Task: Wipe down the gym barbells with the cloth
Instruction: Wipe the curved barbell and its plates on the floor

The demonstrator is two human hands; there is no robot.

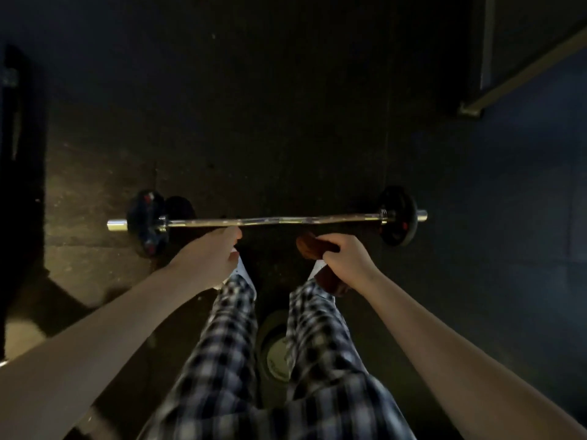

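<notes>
Now, head view: holding left hand [212,258] out at barbell [279,220] on middle of floor [286,122], fingers loosely straight, empty; gripping brown cloth [313,246] in right hand [346,265], just short of bar. Likely approach step; next, press cloth on shaft, rub along.

Head camera looks steeply down past legs [228,338] to floor [286,131]
</notes>
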